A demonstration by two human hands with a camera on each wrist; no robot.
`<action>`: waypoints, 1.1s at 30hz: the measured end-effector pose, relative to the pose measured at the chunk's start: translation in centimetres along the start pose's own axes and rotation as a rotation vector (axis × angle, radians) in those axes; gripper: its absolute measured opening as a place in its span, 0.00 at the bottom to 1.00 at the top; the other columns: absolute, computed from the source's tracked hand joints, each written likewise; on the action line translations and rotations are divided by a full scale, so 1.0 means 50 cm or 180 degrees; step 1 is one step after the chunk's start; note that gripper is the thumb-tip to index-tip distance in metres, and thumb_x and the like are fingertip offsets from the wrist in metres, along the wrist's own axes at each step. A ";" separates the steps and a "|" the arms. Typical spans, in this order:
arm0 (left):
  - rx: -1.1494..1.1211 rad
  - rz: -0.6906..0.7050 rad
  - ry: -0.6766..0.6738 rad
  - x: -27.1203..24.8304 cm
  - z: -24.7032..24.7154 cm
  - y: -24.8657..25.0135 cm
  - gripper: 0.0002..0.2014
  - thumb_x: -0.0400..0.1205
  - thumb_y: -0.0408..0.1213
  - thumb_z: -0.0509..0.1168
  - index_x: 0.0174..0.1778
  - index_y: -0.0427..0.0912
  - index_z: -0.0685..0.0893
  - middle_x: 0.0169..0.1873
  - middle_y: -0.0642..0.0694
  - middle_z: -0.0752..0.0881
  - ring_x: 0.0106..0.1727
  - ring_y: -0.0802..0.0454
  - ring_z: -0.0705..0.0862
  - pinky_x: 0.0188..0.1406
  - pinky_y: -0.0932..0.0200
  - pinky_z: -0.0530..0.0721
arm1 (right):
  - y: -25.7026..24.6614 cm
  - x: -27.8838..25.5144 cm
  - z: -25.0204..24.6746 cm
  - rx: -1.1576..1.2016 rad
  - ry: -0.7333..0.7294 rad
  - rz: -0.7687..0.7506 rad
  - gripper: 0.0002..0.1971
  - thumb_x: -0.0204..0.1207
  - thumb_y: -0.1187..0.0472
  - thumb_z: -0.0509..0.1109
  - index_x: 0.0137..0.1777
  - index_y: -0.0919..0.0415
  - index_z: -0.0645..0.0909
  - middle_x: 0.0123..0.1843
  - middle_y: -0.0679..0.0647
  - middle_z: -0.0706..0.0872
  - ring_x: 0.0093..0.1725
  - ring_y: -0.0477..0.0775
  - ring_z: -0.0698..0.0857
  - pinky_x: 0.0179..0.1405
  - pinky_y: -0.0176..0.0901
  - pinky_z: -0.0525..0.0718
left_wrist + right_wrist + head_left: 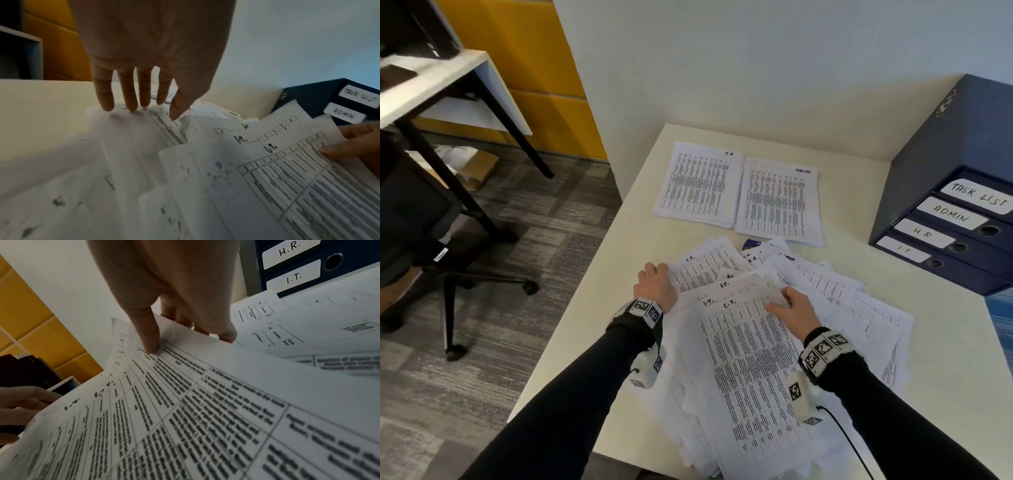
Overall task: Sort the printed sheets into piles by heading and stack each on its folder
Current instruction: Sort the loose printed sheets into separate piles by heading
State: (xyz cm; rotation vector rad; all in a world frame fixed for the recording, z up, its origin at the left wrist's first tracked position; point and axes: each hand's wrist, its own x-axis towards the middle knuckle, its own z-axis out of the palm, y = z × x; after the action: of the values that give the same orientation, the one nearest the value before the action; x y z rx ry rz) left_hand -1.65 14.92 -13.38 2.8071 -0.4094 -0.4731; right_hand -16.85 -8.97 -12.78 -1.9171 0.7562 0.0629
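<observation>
A loose heap of printed sheets [825, 294] covers the near part of the cream table [599, 308]. Several sheets headed "I.T." [750, 370] lie on top. My right hand [791, 306] pinches the top right edge of the I.T. sheets [205, 402], thumb [151, 344] on the print and fingers underneath, lifting that edge. My left hand [655, 284] has straight fingers [131, 100] whose tips touch a sheet [127, 129] at the heap's left edge. Farther back lie two neat piles, headed "H.R." [698, 185] and "TASK LIST" [779, 202].
Dark blue folders [962, 219] lie stacked at the right, labelled TASK LIST, ADMIN, HR and IT. A small purple object [751, 244] peeks from under the heap. The wall runs behind the table. An office chair [448, 274] and another desk [431, 85] stand to the left.
</observation>
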 end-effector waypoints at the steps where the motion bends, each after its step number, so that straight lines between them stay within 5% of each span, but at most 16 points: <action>1: -0.0020 -0.0117 -0.0049 0.002 -0.002 -0.002 0.21 0.83 0.39 0.58 0.72 0.40 0.67 0.67 0.38 0.68 0.66 0.38 0.69 0.59 0.46 0.76 | 0.002 0.001 0.000 -0.0002 0.0003 0.0011 0.07 0.73 0.65 0.73 0.44 0.59 0.76 0.40 0.52 0.83 0.41 0.54 0.81 0.38 0.40 0.76; 13: -0.0646 -0.0732 -0.0455 0.039 -0.025 -0.027 0.22 0.80 0.42 0.64 0.69 0.40 0.71 0.67 0.37 0.69 0.68 0.37 0.70 0.66 0.48 0.71 | 0.011 0.003 0.003 0.0100 0.0092 0.0028 0.06 0.73 0.66 0.73 0.46 0.62 0.77 0.40 0.51 0.84 0.40 0.53 0.82 0.36 0.39 0.78; 19: -0.1248 -0.0770 -0.0557 0.050 -0.033 -0.035 0.17 0.79 0.39 0.67 0.62 0.39 0.75 0.60 0.38 0.78 0.55 0.42 0.78 0.50 0.55 0.75 | 0.013 0.004 0.005 0.0136 0.0099 0.0062 0.07 0.74 0.67 0.72 0.47 0.64 0.77 0.40 0.52 0.83 0.39 0.52 0.81 0.35 0.38 0.77; 22: -0.1486 -0.0699 -0.0438 0.046 -0.038 -0.028 0.11 0.77 0.37 0.69 0.52 0.44 0.75 0.51 0.42 0.80 0.49 0.45 0.77 0.47 0.56 0.75 | 0.010 0.005 0.004 0.0146 0.0122 0.0084 0.07 0.74 0.67 0.71 0.47 0.63 0.76 0.41 0.53 0.83 0.41 0.55 0.81 0.35 0.39 0.77; 25: -0.1174 -0.0237 0.0024 0.035 -0.049 -0.010 0.05 0.77 0.38 0.68 0.43 0.47 0.78 0.42 0.48 0.78 0.48 0.43 0.79 0.52 0.54 0.77 | 0.008 0.005 -0.001 0.0239 0.0307 0.0183 0.15 0.74 0.69 0.70 0.58 0.60 0.71 0.49 0.56 0.81 0.47 0.58 0.82 0.40 0.43 0.79; 29: -0.1049 0.0363 0.0344 0.020 -0.052 0.012 0.09 0.81 0.40 0.66 0.37 0.43 0.78 0.40 0.45 0.80 0.44 0.44 0.79 0.40 0.57 0.70 | 0.012 0.005 -0.011 0.0408 0.0343 0.0267 0.26 0.74 0.70 0.69 0.68 0.55 0.64 0.50 0.60 0.82 0.47 0.61 0.84 0.47 0.50 0.83; 33: -0.2417 -0.0063 0.0390 0.020 -0.039 0.005 0.08 0.79 0.44 0.70 0.42 0.43 0.82 0.45 0.46 0.84 0.50 0.45 0.82 0.47 0.57 0.74 | 0.018 0.003 -0.018 0.0240 0.0456 0.0278 0.16 0.74 0.68 0.70 0.60 0.61 0.73 0.52 0.58 0.83 0.48 0.57 0.83 0.40 0.42 0.79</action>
State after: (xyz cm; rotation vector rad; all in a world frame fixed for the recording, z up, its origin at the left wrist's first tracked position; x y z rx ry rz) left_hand -0.12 14.79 -11.80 2.0878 -0.1291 -0.3572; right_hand -17.44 -10.02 -13.13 -1.8306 0.9256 -0.0491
